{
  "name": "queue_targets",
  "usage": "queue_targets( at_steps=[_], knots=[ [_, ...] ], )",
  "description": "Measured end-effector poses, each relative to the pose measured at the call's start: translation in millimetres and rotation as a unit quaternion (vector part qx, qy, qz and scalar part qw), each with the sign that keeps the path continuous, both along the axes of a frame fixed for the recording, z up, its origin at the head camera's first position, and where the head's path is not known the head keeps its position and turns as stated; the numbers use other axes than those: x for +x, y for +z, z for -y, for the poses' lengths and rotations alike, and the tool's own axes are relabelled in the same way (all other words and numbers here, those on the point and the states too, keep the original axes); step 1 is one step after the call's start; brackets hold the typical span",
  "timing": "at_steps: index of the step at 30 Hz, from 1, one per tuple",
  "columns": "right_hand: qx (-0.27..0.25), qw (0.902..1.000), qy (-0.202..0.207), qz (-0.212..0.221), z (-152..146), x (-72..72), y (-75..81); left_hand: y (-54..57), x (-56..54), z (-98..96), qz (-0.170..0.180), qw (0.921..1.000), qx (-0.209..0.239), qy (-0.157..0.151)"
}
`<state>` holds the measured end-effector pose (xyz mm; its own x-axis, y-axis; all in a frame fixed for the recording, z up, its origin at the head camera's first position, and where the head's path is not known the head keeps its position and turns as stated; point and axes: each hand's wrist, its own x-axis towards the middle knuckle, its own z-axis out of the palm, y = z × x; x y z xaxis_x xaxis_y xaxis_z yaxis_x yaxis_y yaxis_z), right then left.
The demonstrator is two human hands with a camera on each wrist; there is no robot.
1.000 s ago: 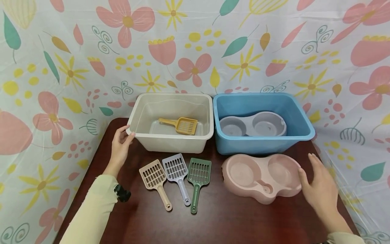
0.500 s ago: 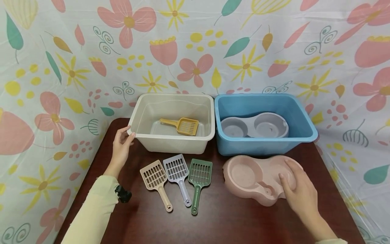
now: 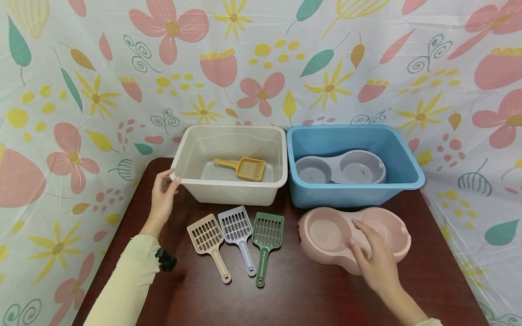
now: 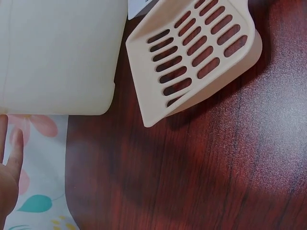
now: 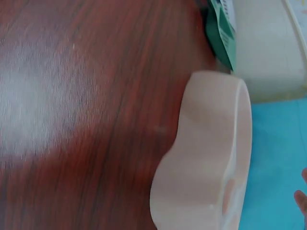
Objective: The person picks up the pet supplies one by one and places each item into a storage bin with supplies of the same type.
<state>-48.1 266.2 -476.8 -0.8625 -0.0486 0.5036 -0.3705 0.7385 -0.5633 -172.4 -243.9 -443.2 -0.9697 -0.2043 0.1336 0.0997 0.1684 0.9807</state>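
Note:
My left hand (image 3: 163, 199) holds the front-left corner of the beige litter box (image 3: 228, 194), thumb and fingers at its rim. A yellow litter scoop (image 3: 249, 169) lies inside that box. Over the pink double pet bowl (image 3: 326, 231) hovers my right hand (image 3: 377, 262), fingers loosely extended; contact with the bowl is not clear. The bowl's side (image 5: 196, 158) fills the middle of the right wrist view, with only fingertips at the right edge. In front of the beige box lie a beige scoop (image 3: 205, 233), a lavender scoop (image 3: 235, 224) and a green scoop (image 3: 267, 228).
A blue litter box (image 3: 338, 197) stands right of the beige one, with a grey double bowl (image 3: 334, 165) inside. All stand on a dark red-brown table (image 3: 293, 299). Behind hangs a floral-print cloth (image 3: 261, 54).
My right hand has moved left from the pink bowl's right side to above its middle. The left hand stays at the beige box's corner; the bowls and scoops keep their places.

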Motion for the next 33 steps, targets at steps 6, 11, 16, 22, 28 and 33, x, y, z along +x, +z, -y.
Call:
queue_targets(
  at_steps=[6, 11, 16, 22, 28, 33],
  knots=[
    [-0.048, 0.9966, -0.004, 0.067, 18.9, 5.5, -2.1, 2.7, 1.7, -0.9, -0.001, 1.0, -0.006, 0.001],
    [-0.082, 0.9949, 0.022, 0.055, 35.9, 6.6, -5.2, -1.7, -2.4, 1.4, -0.01, 0.9999, -0.005, -0.001],
    [-0.103, 0.9927, 0.057, 0.028, 50.6, 5.0, -14.8, -17.8, -11.5, 8.1, -0.012, 0.9999, 0.0, 0.002],
    [-0.123, 0.9876, 0.074, 0.065, 67.6, 7.5, -25.0, -22.6, -14.3, 12.7, -0.007, 1.0, -0.001, 0.002],
    [-0.168, 0.9691, 0.056, 0.172, 82.6, 11.1, -30.0, -5.4, -7.2, 10.4, -0.003, 0.9999, -0.005, -0.009],
    [-0.203, 0.9481, 0.057, 0.238, 92.7, 9.9, -34.2, 6.7, -2.8, 8.2, 0.016, 0.9997, -0.014, -0.009]
  ],
)
